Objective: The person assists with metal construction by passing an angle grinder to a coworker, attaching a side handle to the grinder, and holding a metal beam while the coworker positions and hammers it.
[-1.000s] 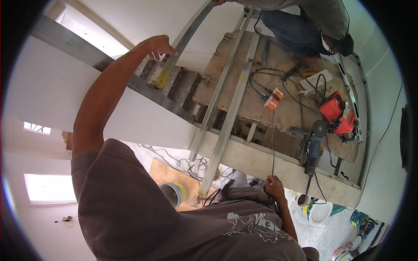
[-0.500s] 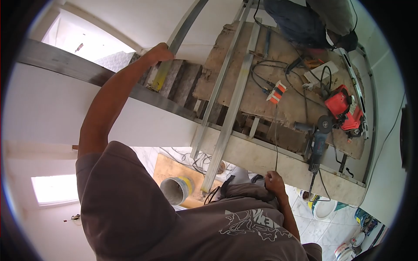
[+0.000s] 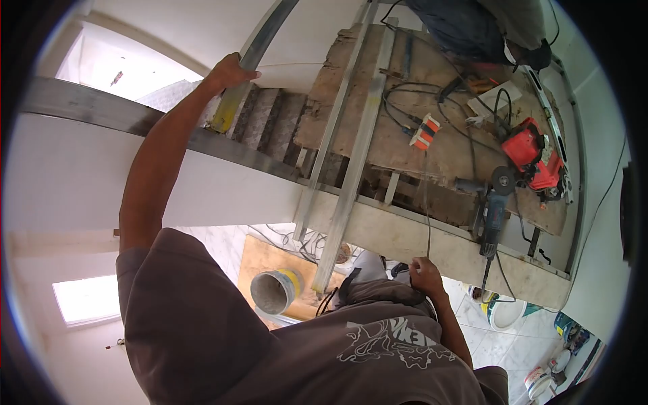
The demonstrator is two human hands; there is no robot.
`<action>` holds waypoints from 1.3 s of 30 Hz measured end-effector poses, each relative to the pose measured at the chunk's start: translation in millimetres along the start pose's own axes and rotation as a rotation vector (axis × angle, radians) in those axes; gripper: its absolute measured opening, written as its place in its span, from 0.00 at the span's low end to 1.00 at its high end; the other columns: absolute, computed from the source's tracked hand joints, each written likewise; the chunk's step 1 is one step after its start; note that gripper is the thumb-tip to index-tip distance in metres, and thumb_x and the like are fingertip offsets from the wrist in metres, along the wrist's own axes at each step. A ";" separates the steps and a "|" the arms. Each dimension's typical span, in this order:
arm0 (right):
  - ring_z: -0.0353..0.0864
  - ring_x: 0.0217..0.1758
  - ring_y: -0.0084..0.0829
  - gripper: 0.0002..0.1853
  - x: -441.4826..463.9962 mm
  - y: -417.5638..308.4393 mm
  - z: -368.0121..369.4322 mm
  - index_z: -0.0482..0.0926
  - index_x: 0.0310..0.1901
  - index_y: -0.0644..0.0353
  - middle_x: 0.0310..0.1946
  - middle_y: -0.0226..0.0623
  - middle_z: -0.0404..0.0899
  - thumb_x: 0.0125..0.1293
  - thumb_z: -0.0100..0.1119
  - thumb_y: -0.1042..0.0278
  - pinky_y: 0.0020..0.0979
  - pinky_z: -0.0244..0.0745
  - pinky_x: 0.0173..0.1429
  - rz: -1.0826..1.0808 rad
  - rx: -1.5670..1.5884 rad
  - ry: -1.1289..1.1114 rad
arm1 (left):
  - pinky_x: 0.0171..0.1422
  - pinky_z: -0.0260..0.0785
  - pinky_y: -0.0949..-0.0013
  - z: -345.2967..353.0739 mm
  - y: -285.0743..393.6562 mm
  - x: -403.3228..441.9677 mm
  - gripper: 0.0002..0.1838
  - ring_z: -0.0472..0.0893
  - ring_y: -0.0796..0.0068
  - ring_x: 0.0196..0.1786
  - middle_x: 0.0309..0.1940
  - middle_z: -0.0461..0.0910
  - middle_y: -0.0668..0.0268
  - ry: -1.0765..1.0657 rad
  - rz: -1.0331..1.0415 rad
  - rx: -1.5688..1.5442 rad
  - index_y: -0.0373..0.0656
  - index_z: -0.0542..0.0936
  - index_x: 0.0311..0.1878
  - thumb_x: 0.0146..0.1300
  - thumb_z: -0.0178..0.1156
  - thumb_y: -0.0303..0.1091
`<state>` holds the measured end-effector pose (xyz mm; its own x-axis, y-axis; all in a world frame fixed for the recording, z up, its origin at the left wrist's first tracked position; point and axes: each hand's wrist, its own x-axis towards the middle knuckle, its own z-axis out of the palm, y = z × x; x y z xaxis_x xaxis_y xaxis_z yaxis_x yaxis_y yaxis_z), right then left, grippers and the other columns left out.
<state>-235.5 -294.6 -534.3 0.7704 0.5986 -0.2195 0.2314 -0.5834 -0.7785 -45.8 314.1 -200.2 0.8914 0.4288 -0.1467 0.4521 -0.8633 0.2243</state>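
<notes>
My left hand point(image 3: 231, 73) reaches far out at the upper left, its fingers wrapped round a grey metal post point(image 3: 260, 42) that has yellow marking near its foot. That foot rests by a long metal beam point(image 3: 101, 108). Close to my waist, my right hand point(image 3: 424, 275) is closed on a thin dark cable point(image 3: 428, 233). The cable runs up to an orange and white power socket block point(image 3: 425, 132) lying on a worn wooden board point(image 3: 337, 88). What lies inside the right fist is hidden.
Two metal channels point(image 3: 352, 175) cross the board's left side. An angle grinder point(image 3: 496, 212) lies at the ledge, near a red tool point(image 3: 532, 154). Another person's trousered leg point(image 3: 459, 34) is at the top. Below stand a bucket point(image 3: 275, 291) and several paint pails; steps point(image 3: 260, 118) lie beyond.
My left hand and the top of the metal post have shifted slightly left, as the whole view moved a little. My right hand stays closed near my waist.
</notes>
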 end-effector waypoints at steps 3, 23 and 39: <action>0.82 0.40 0.48 0.11 -3.1 -2.5 3.7 0.78 0.42 0.64 0.35 0.48 0.80 0.61 0.61 0.67 0.41 0.77 0.45 0.005 0.002 -0.004 | 0.50 0.75 0.59 -3.6 0.5 -2.4 0.37 0.83 0.57 0.45 0.43 0.81 0.47 0.003 -0.002 -0.009 0.25 0.74 0.53 0.50 0.73 0.48; 0.82 0.40 0.48 0.13 15.4 -17.0 -5.2 0.78 0.42 0.63 0.37 0.47 0.80 0.63 0.58 0.62 0.43 0.77 0.44 -0.033 -0.009 0.071 | 0.53 0.74 0.57 9.8 -15.7 16.8 0.35 0.82 0.52 0.48 0.43 0.80 0.42 0.035 -0.006 -0.028 0.25 0.73 0.48 0.51 0.73 0.47; 0.82 0.39 0.48 0.12 15.5 0.7 -26.5 0.79 0.40 0.63 0.35 0.47 0.81 0.62 0.59 0.63 0.43 0.77 0.44 -0.040 -0.072 0.140 | 0.51 0.74 0.56 8.7 -8.2 7.5 0.32 0.82 0.51 0.48 0.41 0.80 0.43 0.141 0.061 0.118 0.27 0.74 0.46 0.48 0.73 0.46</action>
<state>-207.7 -300.2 -522.7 0.8339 0.5426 -0.1008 0.3018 -0.6012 -0.7400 -43.0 322.1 -211.6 0.9163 0.4004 0.0017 0.3977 -0.9105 0.1133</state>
